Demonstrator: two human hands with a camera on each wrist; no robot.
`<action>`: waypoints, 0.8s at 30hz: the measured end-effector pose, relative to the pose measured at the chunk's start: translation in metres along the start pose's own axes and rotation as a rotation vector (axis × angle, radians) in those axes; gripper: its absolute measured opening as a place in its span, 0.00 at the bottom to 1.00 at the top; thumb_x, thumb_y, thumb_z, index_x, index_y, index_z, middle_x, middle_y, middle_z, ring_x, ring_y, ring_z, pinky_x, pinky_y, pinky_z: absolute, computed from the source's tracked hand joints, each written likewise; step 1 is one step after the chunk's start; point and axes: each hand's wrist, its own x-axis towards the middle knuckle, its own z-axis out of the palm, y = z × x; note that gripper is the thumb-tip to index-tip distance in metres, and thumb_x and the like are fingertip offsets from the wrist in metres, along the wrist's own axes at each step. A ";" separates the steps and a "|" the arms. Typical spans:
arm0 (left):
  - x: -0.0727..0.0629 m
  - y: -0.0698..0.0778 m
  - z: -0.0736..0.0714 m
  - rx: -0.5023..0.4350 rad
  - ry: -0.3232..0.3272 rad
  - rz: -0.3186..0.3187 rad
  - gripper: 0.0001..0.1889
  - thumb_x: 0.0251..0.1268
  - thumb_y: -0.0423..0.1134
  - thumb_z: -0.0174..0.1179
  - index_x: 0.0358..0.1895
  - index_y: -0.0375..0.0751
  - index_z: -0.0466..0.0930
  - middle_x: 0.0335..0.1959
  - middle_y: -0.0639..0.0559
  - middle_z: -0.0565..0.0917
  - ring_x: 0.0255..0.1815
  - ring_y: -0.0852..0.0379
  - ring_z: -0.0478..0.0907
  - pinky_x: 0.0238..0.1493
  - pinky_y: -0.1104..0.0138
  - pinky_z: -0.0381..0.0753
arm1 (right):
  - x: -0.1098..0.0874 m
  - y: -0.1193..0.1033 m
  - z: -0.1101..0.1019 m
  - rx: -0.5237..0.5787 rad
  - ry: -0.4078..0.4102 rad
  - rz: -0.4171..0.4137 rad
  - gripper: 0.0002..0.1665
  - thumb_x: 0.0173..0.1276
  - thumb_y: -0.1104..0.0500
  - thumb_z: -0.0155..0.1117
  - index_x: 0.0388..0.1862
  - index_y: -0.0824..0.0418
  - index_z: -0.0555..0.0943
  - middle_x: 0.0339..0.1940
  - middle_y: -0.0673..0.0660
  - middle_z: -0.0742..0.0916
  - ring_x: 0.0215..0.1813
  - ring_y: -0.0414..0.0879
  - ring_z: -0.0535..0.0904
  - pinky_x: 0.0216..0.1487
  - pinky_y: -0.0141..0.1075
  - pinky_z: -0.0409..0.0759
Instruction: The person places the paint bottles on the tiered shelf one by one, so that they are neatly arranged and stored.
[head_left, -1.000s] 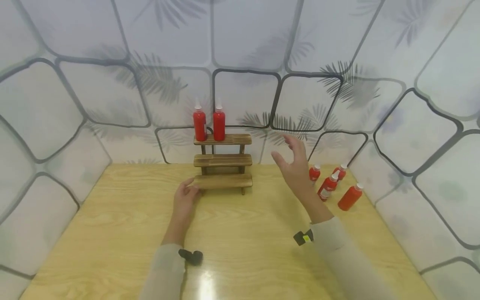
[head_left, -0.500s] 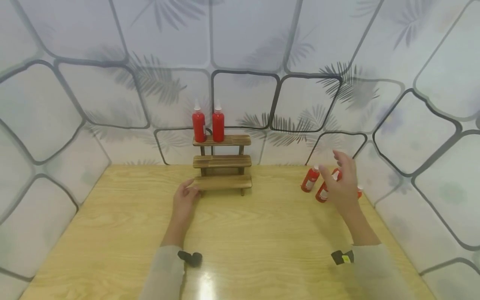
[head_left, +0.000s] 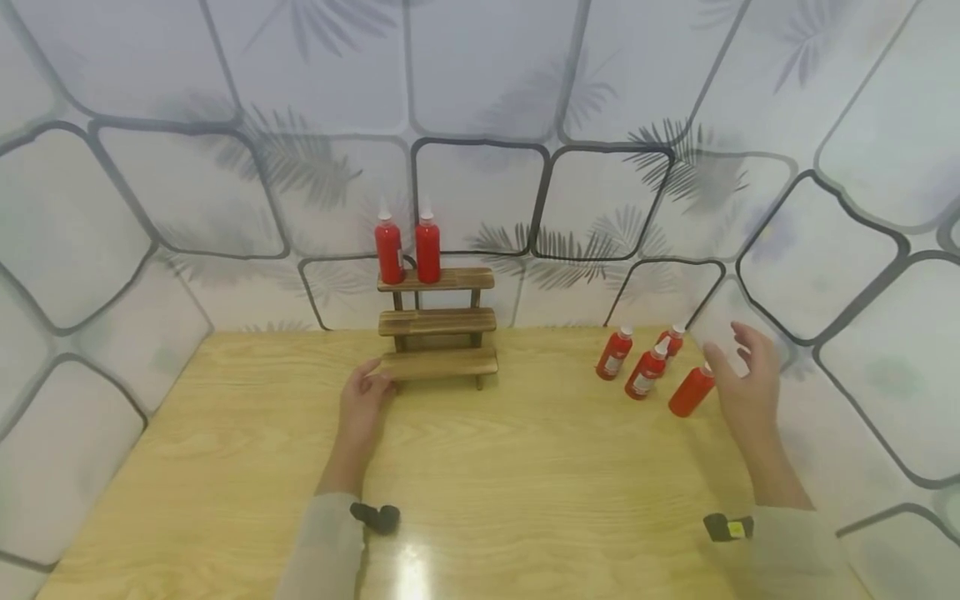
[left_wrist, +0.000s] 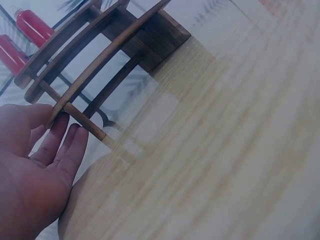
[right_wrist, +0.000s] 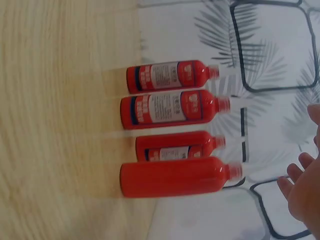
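Note:
A three-tier wooden display stand [head_left: 438, 364] stands against the back wall. My left hand [head_left: 360, 404] pinches the left end of its lowest tier; in the left wrist view the thumb lies above the board [left_wrist: 100, 65] and fingers lie below. Two red squeeze bottles with white nozzles, one at the left end [head_left: 388, 254] and one beside it [head_left: 428, 252], stand upright on the top tier. My right hand [head_left: 750, 392] hovers with parted, bent fingers just right of the nearest red bottle [head_left: 690, 393], holding nothing. The right wrist view shows that bottle [right_wrist: 172, 177] apart from the hand.
Several red bottles stand grouped on the table's right side, among them a left one [head_left: 614, 354], a middle one [head_left: 646, 372] and a rear one [head_left: 670, 343]. Patterned walls [head_left: 480, 192] enclose the wooden table [head_left: 510, 483] at the back and sides.
My right hand has moved right and forward-down, from beside the stand past the bottle group to its right side. The left hand keeps its hold on the stand. The view has shifted slightly.

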 end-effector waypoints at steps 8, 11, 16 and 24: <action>0.000 -0.002 0.001 0.000 0.006 0.003 0.26 0.79 0.37 0.52 0.75 0.41 0.61 0.56 0.40 0.77 0.65 0.40 0.75 0.65 0.70 0.80 | -0.004 0.020 -0.008 0.059 0.007 0.191 0.30 0.74 0.52 0.63 0.72 0.56 0.69 0.60 0.41 0.74 0.68 0.45 0.68 0.76 0.37 0.70; 0.004 -0.010 -0.001 0.019 0.016 0.023 0.26 0.79 0.39 0.52 0.75 0.43 0.61 0.56 0.40 0.77 0.64 0.42 0.76 0.63 0.73 0.80 | -0.007 0.028 -0.008 0.069 -0.007 0.251 0.29 0.74 0.52 0.63 0.71 0.55 0.70 0.57 0.38 0.73 0.68 0.46 0.69 0.71 0.28 0.73; 0.007 -0.016 -0.002 0.044 0.034 0.049 0.25 0.78 0.41 0.53 0.74 0.44 0.63 0.54 0.42 0.79 0.61 0.44 0.79 0.61 0.73 0.82 | -0.007 0.044 -0.008 0.111 -0.056 0.345 0.30 0.73 0.50 0.64 0.71 0.55 0.69 0.55 0.37 0.76 0.64 0.38 0.72 0.56 0.15 0.76; 0.006 -0.015 -0.002 0.048 0.033 0.042 0.27 0.78 0.43 0.54 0.75 0.45 0.62 0.53 0.44 0.80 0.59 0.48 0.80 0.62 0.74 0.81 | -0.009 0.057 -0.004 0.066 -0.133 0.362 0.27 0.72 0.48 0.65 0.65 0.56 0.72 0.45 0.31 0.78 0.49 0.24 0.74 0.46 0.13 0.74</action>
